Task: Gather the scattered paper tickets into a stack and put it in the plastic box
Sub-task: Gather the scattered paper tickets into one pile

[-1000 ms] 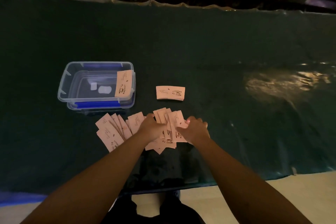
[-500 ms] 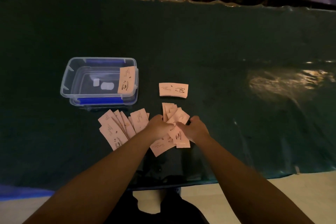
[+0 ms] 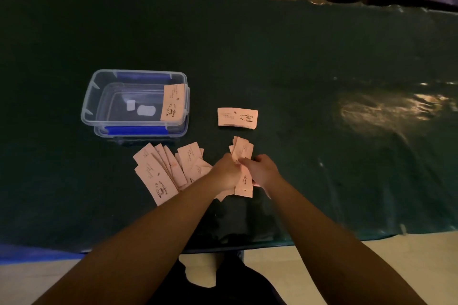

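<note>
Pink paper tickets printed with a coffee cup lie near the table's front. My left hand (image 3: 226, 172) and my right hand (image 3: 262, 171) press together on a bunch of tickets (image 3: 243, 153) that stands nearly upright between them. A fan of loose tickets (image 3: 161, 171) lies flat just left of my left hand. A small neat stack of tickets (image 3: 237, 118) rests beyond my hands. The clear plastic box (image 3: 99, 96) with blue clips sits at the left, with one stack of tickets (image 3: 173, 102) leaning against its right inner wall.
A dark green cloth (image 3: 297, 57) under wrinkled clear plastic covers the table. A bright glare patch (image 3: 386, 109) lies on the right. Two small white bits (image 3: 142, 108) lie in the box. The table's near edge (image 3: 322, 239) meets a pale floor.
My hands have drawn closer together and squeezed the spread tickets between them into a tighter bunch. The fan at the left, the far stack and the box have not moved.
</note>
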A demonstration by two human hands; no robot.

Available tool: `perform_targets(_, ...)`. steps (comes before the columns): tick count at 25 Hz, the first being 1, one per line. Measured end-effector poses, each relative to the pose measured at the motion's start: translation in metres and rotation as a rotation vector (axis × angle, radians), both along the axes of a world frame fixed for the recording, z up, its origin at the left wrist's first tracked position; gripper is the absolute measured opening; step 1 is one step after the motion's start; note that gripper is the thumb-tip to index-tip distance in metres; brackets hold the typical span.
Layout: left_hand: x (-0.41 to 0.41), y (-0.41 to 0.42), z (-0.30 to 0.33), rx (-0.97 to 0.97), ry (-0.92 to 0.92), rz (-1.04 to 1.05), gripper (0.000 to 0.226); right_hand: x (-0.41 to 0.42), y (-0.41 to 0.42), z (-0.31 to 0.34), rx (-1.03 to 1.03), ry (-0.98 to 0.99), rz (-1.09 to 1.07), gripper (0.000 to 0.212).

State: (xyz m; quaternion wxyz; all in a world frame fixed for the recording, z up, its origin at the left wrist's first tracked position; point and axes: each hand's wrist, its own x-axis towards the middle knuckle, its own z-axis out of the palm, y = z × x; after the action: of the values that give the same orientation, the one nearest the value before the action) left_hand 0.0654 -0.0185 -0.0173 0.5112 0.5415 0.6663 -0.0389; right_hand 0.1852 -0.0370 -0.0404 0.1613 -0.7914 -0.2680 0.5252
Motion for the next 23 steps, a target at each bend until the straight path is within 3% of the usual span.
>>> perform_targets(7, -0.001, -0.017, -0.004, -0.046, -0.100, -0.098, 0.037, 0.010, -0.006, 0.004, -0.033, 0.093, -0.119, 0.045)
perform_targets(13, -0.036, -0.021, -0.004, 0.238, -0.022, -0.232, 0.044, 0.013, -0.016, -0.001, 0.045, 0.203, -0.229, 0.032)
perform_targets(19, -0.086, -0.020, -0.007, 0.347, 0.331, -0.692, 0.093, 0.019, -0.028, -0.003, 0.016, 0.160, -0.273, 0.035)
perform_targets(23, -0.086, -0.027, -0.014, 0.423, 0.349, -0.718, 0.094, 0.017, -0.038, 0.000, 0.015, 0.164, -0.273, 0.031)
